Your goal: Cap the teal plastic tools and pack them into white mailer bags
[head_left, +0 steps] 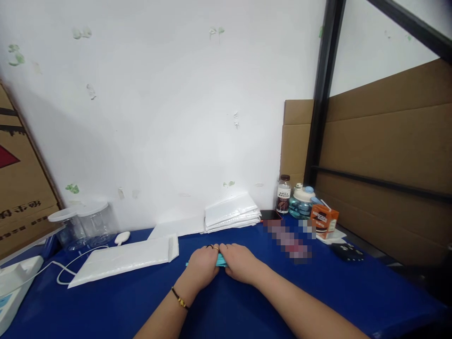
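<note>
My left hand (203, 266) and my right hand (240, 263) meet low in the middle of the view, above the blue table (141, 301). Both are closed on a light blue folded item (221, 260), which shows between them and a little past the left hand's outer side. Most of it is hidden by my fingers. A white padded envelope (127, 258) lies flat to the left of my hands. Behind them, against the wall, rests a stack of white envelopes (231, 212).
Two clear plastic jars (95, 223), a white cable and a power strip (17, 292) are at the left. At the right stand a brown-capped bottle (283, 195), a blue water bottle (302, 205) and an orange carton (323, 221), near a black item (348, 252).
</note>
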Action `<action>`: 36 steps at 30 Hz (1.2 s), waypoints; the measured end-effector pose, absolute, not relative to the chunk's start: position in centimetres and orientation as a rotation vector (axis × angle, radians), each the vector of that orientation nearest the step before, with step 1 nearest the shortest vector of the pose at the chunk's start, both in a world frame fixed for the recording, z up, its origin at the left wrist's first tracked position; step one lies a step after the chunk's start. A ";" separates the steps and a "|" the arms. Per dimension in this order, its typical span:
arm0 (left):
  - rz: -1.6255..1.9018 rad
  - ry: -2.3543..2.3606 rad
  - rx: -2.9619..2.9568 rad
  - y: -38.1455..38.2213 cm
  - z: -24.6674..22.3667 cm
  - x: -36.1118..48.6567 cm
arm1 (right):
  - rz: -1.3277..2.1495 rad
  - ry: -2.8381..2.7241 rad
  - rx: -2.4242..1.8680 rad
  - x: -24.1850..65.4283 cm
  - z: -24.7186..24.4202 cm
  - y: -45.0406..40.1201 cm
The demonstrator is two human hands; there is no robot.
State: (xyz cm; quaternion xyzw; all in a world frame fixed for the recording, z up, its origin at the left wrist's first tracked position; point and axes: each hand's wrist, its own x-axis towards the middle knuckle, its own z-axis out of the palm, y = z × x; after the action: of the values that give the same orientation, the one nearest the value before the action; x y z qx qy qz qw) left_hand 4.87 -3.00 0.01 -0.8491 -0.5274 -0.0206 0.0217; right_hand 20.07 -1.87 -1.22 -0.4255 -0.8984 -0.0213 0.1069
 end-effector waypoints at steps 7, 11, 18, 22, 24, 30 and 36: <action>-0.138 -1.677 -2.637 -3.0 1.7 4.0 | -0.116 -2.583 -1.425 20.3 -0.9 -1.8; -0.136 -1.903 -2.490 -1.8 4.1 -1.8 | -0.133 -2.577 -1.480 21.9 -0.8 -0.9; 0.395 -2.317 -2.225 0.2 5.1 -11.4 | -0.124 -2.535 -1.512 23.1 -1.0 0.1; 0.395 -2.242 -2.303 0.3 5.2 -11.8 | -0.087 -2.494 -1.521 23.2 -0.7 0.0; 0.324 -2.140 -2.332 0.1 5.2 -11.0 | -0.079 -2.463 -1.532 23.4 -0.4 0.0; 0.071 -1.867 -2.623 -0.9 5.3 -5.7 | -0.165 -2.379 -1.534 24.0 0.8 0.0; -0.196 -1.931 -2.924 -1.5 5.4 -2.5 | -0.352 -2.354 -1.600 24.5 1.6 -0.2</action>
State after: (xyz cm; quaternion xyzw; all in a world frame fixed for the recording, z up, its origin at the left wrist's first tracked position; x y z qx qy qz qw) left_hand -2.46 -1.51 5.40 -0.8191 -0.5410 -0.0550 -0.1829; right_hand 24.51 -0.18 1.58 -0.5526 -0.8132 -0.1214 0.1364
